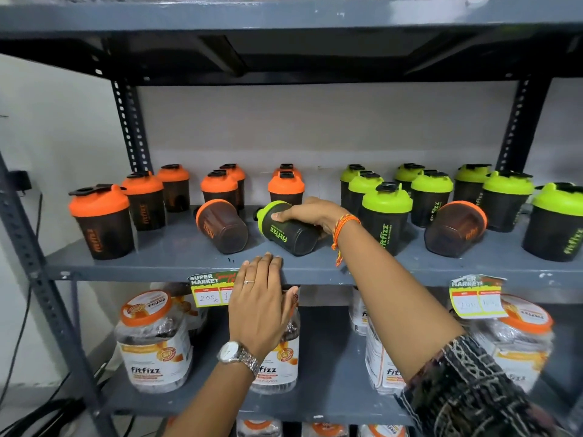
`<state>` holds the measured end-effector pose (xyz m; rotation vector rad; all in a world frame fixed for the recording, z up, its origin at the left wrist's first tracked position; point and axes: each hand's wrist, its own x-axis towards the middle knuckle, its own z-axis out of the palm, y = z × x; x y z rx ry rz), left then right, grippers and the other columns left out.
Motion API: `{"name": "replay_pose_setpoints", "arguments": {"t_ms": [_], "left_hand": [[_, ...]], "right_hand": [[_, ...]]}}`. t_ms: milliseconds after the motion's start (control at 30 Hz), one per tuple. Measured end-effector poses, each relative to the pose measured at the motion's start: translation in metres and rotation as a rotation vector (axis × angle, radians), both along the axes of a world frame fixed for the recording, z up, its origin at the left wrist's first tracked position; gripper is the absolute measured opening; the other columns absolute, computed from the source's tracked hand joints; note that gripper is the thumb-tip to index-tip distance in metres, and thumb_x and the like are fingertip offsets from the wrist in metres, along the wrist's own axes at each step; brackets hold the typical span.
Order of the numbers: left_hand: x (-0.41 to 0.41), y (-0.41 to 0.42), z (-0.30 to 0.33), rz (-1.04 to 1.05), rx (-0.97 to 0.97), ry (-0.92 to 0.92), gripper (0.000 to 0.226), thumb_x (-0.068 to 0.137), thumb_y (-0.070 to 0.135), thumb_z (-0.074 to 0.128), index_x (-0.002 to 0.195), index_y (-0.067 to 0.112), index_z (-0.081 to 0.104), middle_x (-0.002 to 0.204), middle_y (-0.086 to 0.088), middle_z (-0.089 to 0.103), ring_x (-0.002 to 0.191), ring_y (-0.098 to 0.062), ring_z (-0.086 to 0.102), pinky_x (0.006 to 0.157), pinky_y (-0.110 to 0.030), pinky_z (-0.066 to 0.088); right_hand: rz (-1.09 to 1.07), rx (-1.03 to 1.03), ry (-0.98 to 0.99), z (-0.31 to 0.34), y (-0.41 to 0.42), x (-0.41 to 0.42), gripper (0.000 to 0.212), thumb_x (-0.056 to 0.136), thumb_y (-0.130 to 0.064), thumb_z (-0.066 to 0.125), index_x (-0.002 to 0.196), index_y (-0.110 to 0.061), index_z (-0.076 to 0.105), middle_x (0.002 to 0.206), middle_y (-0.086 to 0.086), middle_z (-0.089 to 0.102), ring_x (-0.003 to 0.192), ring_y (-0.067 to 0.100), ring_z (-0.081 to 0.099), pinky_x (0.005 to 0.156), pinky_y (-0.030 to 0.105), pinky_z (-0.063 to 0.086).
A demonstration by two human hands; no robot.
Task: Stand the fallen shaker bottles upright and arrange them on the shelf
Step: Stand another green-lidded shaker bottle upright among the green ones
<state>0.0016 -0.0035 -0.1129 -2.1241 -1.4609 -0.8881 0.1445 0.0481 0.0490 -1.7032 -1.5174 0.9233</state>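
While our right hand point(310, 214) lies over the fallen green-lidded dark plastic shaker bottle point(288, 228), we judge the standing-up step is just starting. Fingers curled round its barrel, thumb side toward the lid; bottle on its side mid-shelf, lid pointing back-left, base toward us, apparently resting on the grey metal shelf point(176, 263).

Left hand point(262, 305) flat against the shelf's front lip, fingers together and extended, holding nothing; we read it as a brace.

Two more down: an orange-lidded dark shaker point(222, 225) just left of the held one, another orange-lidded one point(454, 228) lying among the upright green-lidded bottles to the right.

Next move, we think: tip the base down and lid up, then set it with the green group on the right, where standing bottles sit close and could be knocked.
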Motion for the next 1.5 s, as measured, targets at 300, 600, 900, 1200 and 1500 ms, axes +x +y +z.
{"name": "replay_pose_setpoints", "arguments": {"t_ms": [300, 600, 900, 1200, 1500], "left_hand": [[0.002, 0.002, -0.004, -0.011, 0.019, -0.014, 0.056, 0.095, 0.049, 0.048, 0.137, 0.012, 0.053, 0.137, -0.010, 0.060, 0.127, -0.031, 0.055, 0.119, -0.045, 0.033], [0.019, -0.006, -0.003, 0.031, -0.009, -0.081, 0.071, 0.092, 0.061, 0.043, 0.135, 0.005, 0.054, 0.139, -0.017, 0.059, 0.133, -0.037, 0.051, 0.124, -0.049, 0.025], [0.086, -0.009, 0.003, -0.132, 0.053, -0.150, 0.064, 0.095, 0.055, 0.045, 0.134, 0.005, 0.056, 0.136, -0.016, 0.062, 0.132, -0.038, 0.055, 0.122, -0.048, 0.031], [0.100, -0.005, -0.003, -0.112, 0.128, -0.095, 0.051, 0.096, 0.052, 0.046, 0.124, 0.012, 0.061, 0.121, -0.010, 0.067, 0.108, -0.035, 0.060, 0.099, -0.046, 0.040], [0.101, -0.004, -0.005, -0.089, 0.144, -0.080, 0.052, 0.096, 0.052, 0.045, 0.125, 0.011, 0.061, 0.123, -0.010, 0.067, 0.110, -0.035, 0.060, 0.100, -0.047, 0.039]], "right_hand": [[-0.077, 0.189, 0.234, 0.004, -0.035, 0.010, 0.030, 0.081, -0.034, 0.080, 0.084, -0.010, 0.062, 0.075, 0.006, 0.071, 0.060, 0.016, 0.068, 0.047, 0.019, 0.049], [0.056, 0.572, 0.496, 0.022, -0.128, 0.068, 0.037, 0.091, -0.028, 0.069, 0.106, 0.005, 0.070, 0.093, 0.013, 0.074, 0.084, 0.022, 0.071, 0.079, 0.035, 0.058], [-0.216, 0.851, 0.493, -0.010, -0.182, 0.206, 0.048, 0.083, -0.030, 0.077, 0.124, -0.010, 0.062, 0.124, 0.012, 0.070, 0.114, 0.026, 0.067, 0.095, 0.042, 0.054], [-0.479, 0.787, 0.278, -0.074, -0.162, 0.283, 0.045, 0.094, -0.029, 0.066, 0.135, -0.018, 0.050, 0.131, -0.005, 0.065, 0.122, 0.007, 0.061, 0.109, 0.038, 0.047], [-0.486, 0.707, 0.092, -0.096, -0.144, 0.308, 0.066, 0.080, -0.064, 0.068, 0.134, -0.032, 0.047, 0.139, -0.007, 0.058, 0.132, 0.009, 0.053, 0.112, 0.047, 0.043]]}}
